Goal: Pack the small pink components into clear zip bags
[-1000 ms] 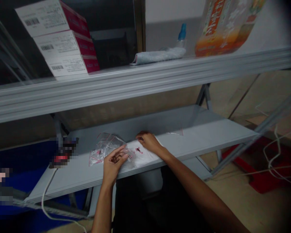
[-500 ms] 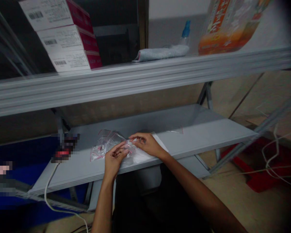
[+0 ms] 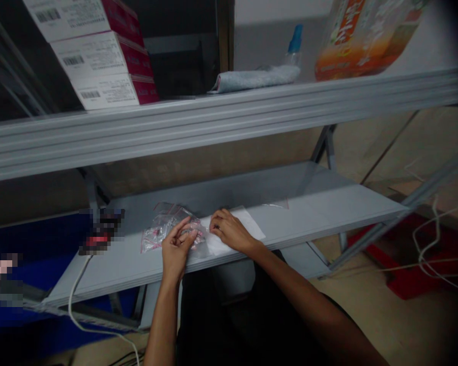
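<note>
My left hand pinches a small clear plastic zip bag between thumb and fingers, near the front edge of the grey shelf. Just to its right, my right hand is closed with its fingertips together, low over a sheet of white paper. What those fingertips hold, if anything, is too small to make out. Several more clear zip bags with reddish seal lines lie overlapped behind and left of my left hand, and parts of them are hidden by it.
A pixelated dark and red item with a white cable sits at the shelf's left end. Another clear bag lies towards the back right. Above, the upper shelf carries stacked boxes, a folded cloth and a large bottle.
My right hand has moved slightly right, away from my left hand and the bag, and its fingers have curled in. My left hand keeps hold of the bag, shifted slightly left.
</note>
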The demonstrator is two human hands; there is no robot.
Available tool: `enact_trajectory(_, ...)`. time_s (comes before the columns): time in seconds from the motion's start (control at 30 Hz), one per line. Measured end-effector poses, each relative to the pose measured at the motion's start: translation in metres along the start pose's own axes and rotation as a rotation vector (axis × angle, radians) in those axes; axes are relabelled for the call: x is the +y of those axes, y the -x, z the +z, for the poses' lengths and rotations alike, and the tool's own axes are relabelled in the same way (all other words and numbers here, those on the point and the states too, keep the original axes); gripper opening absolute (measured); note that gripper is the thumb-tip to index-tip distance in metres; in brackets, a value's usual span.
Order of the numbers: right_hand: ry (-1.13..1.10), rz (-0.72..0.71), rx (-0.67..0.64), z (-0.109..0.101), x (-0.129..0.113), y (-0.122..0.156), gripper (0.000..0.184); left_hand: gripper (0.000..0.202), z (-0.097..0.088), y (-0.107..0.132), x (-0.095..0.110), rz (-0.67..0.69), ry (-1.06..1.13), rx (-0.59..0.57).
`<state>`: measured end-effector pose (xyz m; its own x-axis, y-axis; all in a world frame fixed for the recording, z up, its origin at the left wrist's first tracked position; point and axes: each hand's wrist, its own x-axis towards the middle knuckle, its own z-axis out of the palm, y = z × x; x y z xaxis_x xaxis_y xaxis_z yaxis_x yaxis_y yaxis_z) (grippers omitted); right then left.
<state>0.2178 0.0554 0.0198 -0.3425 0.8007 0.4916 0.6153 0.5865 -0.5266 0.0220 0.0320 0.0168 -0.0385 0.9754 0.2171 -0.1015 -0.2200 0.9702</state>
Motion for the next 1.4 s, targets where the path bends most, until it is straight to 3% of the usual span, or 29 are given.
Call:
enact_trajectory(0.13,-0.343,0.068,0.128,-0.019,-0.002,-0.003,0.008,0.059,0.000,0.001,0.000,-0.025,-0.046,-0.042)
enact_trajectory(0.23,-0.469,0.040,0.093,-0.025,-0.010,-0.006,0.007,0.058,0.001,0.002,0.002,-0.050,-0.085,-0.091)
enact_trajectory(0.4,-0.450,-0.013,0.019,-0.017,-0.013,-0.006,0.011,0.056,0.002,0.004,0.006,-0.036,-0.107,-0.126)
enact_trajectory(0.57,-0.266,0.090,0.121,-0.023,0.016,0.001,0.028,0.055,0.000,0.002,0.001,-0.028,-0.072,-0.104)
enact_trajectory(0.7,-0.094,0.031,-0.041,-0.022,0.033,0.003,0.019,0.052,0.000,-0.001,-0.002,0.011,-0.072,-0.069)
enact_trajectory(0.87,-0.018,0.018,-0.078,-0.008,0.038,0.003,0.009,0.051,0.001,0.000,-0.001,0.008,-0.056,-0.070)
enact_trajectory(1.03,-0.056,0.062,-0.014,-0.012,0.034,0.003,0.007,0.050,0.001,0.001,-0.002,-0.041,-0.058,-0.081)
enact_trajectory(1.2,-0.300,0.028,0.091,-0.028,0.013,-0.001,0.009,0.052,0.000,0.000,-0.004,-0.045,-0.053,-0.098)
enact_trajectory(1.4,-0.262,0.097,0.127,-0.031,0.019,0.004,0.013,0.053,-0.001,0.000,-0.006,-0.023,-0.033,-0.063)
